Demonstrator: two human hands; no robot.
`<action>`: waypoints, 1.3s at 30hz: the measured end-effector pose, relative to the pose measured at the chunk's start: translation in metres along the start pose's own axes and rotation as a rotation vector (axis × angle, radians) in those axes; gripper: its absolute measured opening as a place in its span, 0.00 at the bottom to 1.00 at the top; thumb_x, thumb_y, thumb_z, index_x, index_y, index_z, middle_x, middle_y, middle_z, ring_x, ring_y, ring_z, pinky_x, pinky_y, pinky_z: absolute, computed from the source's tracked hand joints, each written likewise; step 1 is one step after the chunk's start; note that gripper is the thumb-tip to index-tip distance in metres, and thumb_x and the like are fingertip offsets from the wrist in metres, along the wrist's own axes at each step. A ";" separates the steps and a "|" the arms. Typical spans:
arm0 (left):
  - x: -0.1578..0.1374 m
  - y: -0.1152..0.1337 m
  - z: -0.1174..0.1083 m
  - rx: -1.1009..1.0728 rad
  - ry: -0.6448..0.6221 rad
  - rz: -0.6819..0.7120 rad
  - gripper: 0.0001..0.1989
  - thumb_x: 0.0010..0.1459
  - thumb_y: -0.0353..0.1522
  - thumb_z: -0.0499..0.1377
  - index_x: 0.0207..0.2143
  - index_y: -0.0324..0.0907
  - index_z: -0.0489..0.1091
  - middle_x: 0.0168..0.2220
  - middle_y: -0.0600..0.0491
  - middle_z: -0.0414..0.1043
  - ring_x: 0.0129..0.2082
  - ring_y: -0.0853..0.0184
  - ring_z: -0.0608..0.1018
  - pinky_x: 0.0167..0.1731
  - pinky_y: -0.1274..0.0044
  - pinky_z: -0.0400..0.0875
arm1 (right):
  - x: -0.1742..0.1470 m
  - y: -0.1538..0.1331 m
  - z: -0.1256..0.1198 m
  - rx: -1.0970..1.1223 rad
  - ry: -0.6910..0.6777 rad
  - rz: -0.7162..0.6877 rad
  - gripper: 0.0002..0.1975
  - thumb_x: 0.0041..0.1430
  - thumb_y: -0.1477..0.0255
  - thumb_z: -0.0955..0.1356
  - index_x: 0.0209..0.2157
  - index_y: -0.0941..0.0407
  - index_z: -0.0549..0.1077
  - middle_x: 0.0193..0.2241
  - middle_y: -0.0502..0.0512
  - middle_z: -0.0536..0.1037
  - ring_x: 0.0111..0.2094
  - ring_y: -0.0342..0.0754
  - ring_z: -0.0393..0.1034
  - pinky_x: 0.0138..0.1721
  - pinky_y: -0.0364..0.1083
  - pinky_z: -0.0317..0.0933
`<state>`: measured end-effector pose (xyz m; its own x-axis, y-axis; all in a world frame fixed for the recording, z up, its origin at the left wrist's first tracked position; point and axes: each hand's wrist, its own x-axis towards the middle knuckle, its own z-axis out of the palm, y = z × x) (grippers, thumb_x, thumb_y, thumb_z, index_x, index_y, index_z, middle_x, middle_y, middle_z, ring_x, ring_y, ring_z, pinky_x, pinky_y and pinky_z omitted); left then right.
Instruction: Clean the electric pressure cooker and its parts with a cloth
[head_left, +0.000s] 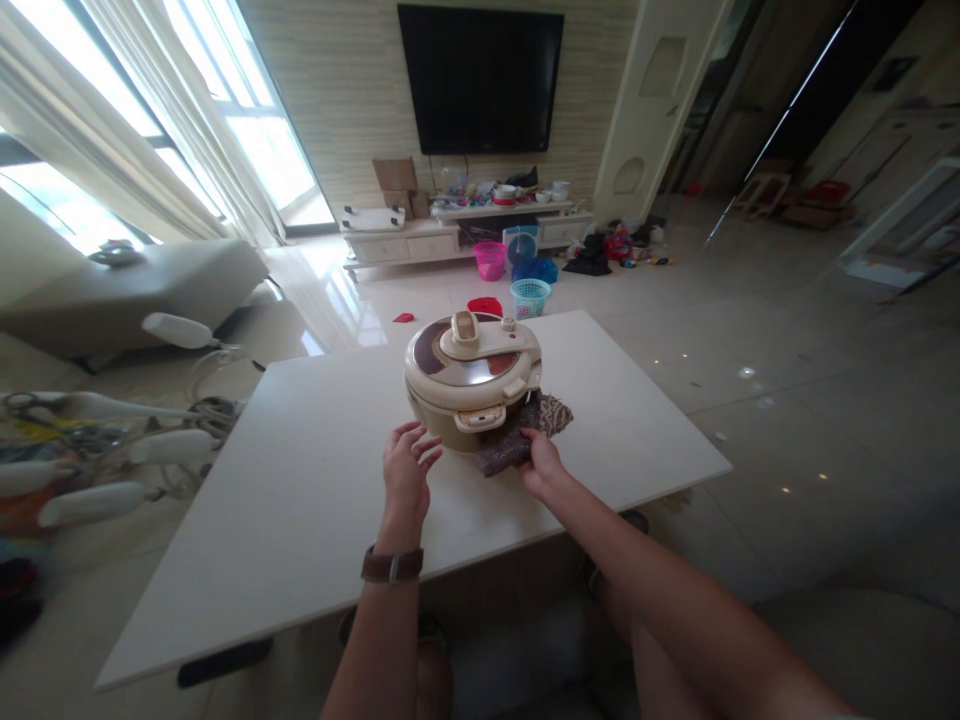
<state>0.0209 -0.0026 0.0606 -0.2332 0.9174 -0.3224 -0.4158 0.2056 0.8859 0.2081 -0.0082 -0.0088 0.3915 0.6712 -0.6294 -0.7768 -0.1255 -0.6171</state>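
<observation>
A cream electric pressure cooker [450, 425] with a brown-patterned lid stands upright on the white table [300, 500], its lid closed. My right hand [541, 462] grips a brown-grey cloth [506, 448] with a patterned end, held against the cooker's front right side. Just left of the cooker's front, my left hand [409, 462] is raised with its fingers apart and nothing in it. A brown band circles that wrist. Whether the left fingertips touch the cooker I cannot tell.
A chandelier with white shades [169, 445] lies left of the table. Beyond the table's far edge are a turquoise basket [530, 298], a red container [486, 306] and a pink basket [490, 262]. A cluttered TV cabinet [420, 245] lines the back wall.
</observation>
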 end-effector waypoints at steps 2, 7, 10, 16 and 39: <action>0.000 0.001 0.000 -0.011 0.007 -0.006 0.13 0.48 0.32 0.63 0.38 0.43 0.70 0.38 0.55 0.72 0.31 0.69 0.80 0.32 0.77 0.71 | 0.001 -0.009 0.002 -0.026 0.080 0.058 0.05 0.60 0.79 0.68 0.34 0.55 0.74 0.25 0.50 0.82 0.27 0.47 0.75 0.26 0.42 0.69; -0.002 0.005 0.002 -0.026 0.001 -0.024 0.13 0.47 0.32 0.63 0.38 0.43 0.70 0.37 0.55 0.72 0.30 0.69 0.80 0.32 0.77 0.70 | -0.004 -0.010 0.005 -0.047 0.107 0.088 0.05 0.61 0.79 0.68 0.35 0.55 0.75 0.26 0.49 0.82 0.26 0.47 0.75 0.25 0.41 0.69; -0.003 0.006 0.004 -0.031 0.002 -0.032 0.13 0.47 0.32 0.62 0.38 0.43 0.71 0.37 0.55 0.72 0.30 0.70 0.79 0.32 0.77 0.70 | -0.006 -0.004 0.005 -0.055 0.108 0.092 0.06 0.61 0.80 0.68 0.35 0.55 0.75 0.27 0.49 0.82 0.27 0.47 0.76 0.25 0.42 0.70; -0.004 0.005 0.002 -0.020 -0.018 -0.028 0.12 0.48 0.33 0.62 0.38 0.43 0.71 0.39 0.54 0.72 0.31 0.69 0.80 0.33 0.76 0.70 | -0.005 -0.006 0.004 -0.063 0.102 0.106 0.06 0.60 0.80 0.68 0.35 0.54 0.75 0.26 0.50 0.82 0.28 0.48 0.76 0.28 0.43 0.71; 0.000 -0.001 0.000 -0.020 -0.051 -0.041 0.13 0.48 0.33 0.63 0.39 0.43 0.71 0.39 0.54 0.72 0.31 0.69 0.80 0.32 0.77 0.72 | -0.004 -0.005 0.002 -0.064 0.109 0.128 0.05 0.60 0.78 0.69 0.35 0.54 0.74 0.26 0.50 0.82 0.27 0.48 0.75 0.28 0.43 0.70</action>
<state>0.0213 -0.0033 0.0594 -0.1705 0.9248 -0.3402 -0.4420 0.2368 0.8652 0.2091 -0.0087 -0.0019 0.3452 0.5643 -0.7499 -0.7922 -0.2533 -0.5552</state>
